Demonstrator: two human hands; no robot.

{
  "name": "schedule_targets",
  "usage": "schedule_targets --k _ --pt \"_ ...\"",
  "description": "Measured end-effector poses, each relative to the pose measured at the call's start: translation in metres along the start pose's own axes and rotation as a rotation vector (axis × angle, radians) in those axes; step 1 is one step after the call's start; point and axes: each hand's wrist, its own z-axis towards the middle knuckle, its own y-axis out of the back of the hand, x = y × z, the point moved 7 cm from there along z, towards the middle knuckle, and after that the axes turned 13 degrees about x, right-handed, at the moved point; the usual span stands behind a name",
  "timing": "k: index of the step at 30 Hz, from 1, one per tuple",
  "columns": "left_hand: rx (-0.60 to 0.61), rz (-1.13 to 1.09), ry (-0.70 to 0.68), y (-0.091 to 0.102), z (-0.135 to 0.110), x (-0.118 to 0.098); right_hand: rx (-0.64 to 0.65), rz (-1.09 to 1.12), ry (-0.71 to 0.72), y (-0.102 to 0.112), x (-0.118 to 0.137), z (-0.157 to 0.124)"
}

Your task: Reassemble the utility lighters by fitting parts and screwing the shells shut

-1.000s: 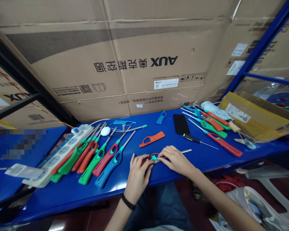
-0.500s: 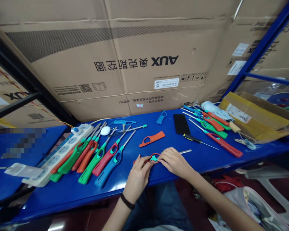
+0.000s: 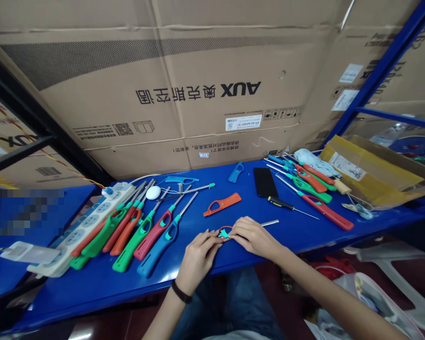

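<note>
I have the left hand and right hand close together near the table's near edge, both pinching a teal lighter part inside a red loop. A steel rod runs off right; the fingers seem to hide its join. Long lighters lie far left on the blue table.

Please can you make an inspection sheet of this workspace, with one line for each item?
Surface: blue metal bench, crowded with items.
Job's things: left hand on a red lighter handle; right hand on a small teal piece; steel rod beside it.
Clutter: black phone, screwdriver, long lighters.
Grippers: nothing seen; bare hands only.
Cables: white power strip, white cable.
Surroundings: cardboard boxes, blue shelf post.
</note>
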Motion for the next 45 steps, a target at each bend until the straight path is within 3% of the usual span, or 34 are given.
schedule_targets --k 12,18,23,29,37,45 --pt "0.040 -0.020 -0.009 0.001 -0.001 0.001 0.177 0.045 -0.106 0.008 -0.007 0.012" --pt "0.021 -0.045 0.012 0.002 -0.002 0.002 0.084 0.082 -0.163 0.001 -0.011 0.004" --pt "0.021 -0.059 0.002 0.003 -0.002 0.005 0.059 -0.122 -0.051 -0.001 0.003 0.003" --pt "0.094 -0.073 -0.022 0.005 -0.004 0.007 0.079 -0.224 -0.028 -0.001 0.007 0.002" --pt "0.201 -0.030 -0.041 0.003 -0.008 0.009 0.008 -0.297 0.038 -0.011 0.012 -0.005" --pt "0.196 -0.049 -0.031 0.002 -0.008 0.013 0.041 -0.180 -0.007 -0.005 0.007 0.002"
